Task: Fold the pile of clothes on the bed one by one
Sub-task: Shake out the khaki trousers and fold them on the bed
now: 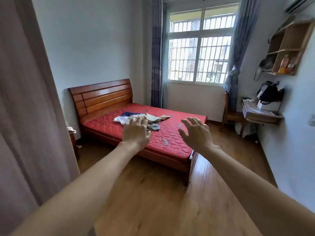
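You stand on a wood floor (153,193), well back from a bed (170,143) with a bare red quilted mattress and a wooden headboard (102,97) at its far left. Beyond it is a barred window (199,48). The pile of clothes (144,120) lies loose near the middle of the mattress: white, blue and beige pieces overlapping, none folded yet. Your left hand (136,132) and right hand (196,133) reach forward in the air, fingers spread and holding nothing. Judging from this, step up close to the bed's near edge first, then lift only the topmost piece clear and spread it on bare mattress to the right of the pile.
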Demonstrator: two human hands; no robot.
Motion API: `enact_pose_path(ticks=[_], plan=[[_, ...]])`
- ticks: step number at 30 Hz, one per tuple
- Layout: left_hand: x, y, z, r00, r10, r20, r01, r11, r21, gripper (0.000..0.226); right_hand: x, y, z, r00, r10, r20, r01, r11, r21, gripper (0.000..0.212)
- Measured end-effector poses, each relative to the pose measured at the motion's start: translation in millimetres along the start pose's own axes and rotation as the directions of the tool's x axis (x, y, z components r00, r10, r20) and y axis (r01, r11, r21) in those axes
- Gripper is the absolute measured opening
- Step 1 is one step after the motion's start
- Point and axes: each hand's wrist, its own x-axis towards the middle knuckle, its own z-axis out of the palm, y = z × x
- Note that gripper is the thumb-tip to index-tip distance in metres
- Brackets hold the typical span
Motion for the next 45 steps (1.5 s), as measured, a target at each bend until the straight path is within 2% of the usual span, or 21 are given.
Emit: enact_pose_path(ticks=[4, 10, 14, 20, 25, 34, 41, 45], plan=[[44, 1, 52, 0.998, -0.019, 0.053, 0.017, 0.999, 0.031, 0.055, 37, 30, 50, 0.996, 0.040, 0.085, -0.040, 0.999, -0.004, 0.051], [160, 7, 106, 0.995, -0.054, 0.090, 0.050, 0.998, 0.039, 0.053, 149, 78, 97, 0.997, 0.014, 0.076, -0.015, 1.000, 0.011, 0.049], [234, 5, 129, 0.996, -0.072, 0.055, 0.070, 0.997, 0.040, 0.056, 224, 99, 122, 0.999, -0.009, 0.050, 0.007, 0.999, 0.049, 0.048], [294, -16, 193, 0.982, -0.112, 0.152, 0.104, 0.993, 0.065, 0.053, 289, 108, 204, 0.986, -0.033, 0.163, 0.013, 0.993, 0.120, 0.046], [354, -64, 242, 0.974, -0.141, 0.178, 0.129, 0.989, 0.076, 0.055, 354, 94, 270, 0.975, -0.053, 0.216, 0.027, 0.992, 0.125, 0.047], [498, -173, 275, 0.985, -0.145, 0.089, 0.137, 0.987, 0.085, 0.051, 527, 30, 338, 0.993, -0.072, 0.092, 0.052, 0.979, 0.199, 0.044], [559, -246, 345, 0.966, -0.184, 0.180, 0.165, 0.980, 0.115, 0.054, 596, -4, 442, 0.962, -0.106, 0.250, 0.059, 0.980, 0.190, 0.045], [626, -289, 380, 0.960, -0.211, 0.182, 0.192, 0.974, 0.117, 0.054, 670, -13, 491, 0.958, -0.128, 0.257, 0.076, 0.976, 0.203, 0.045]])
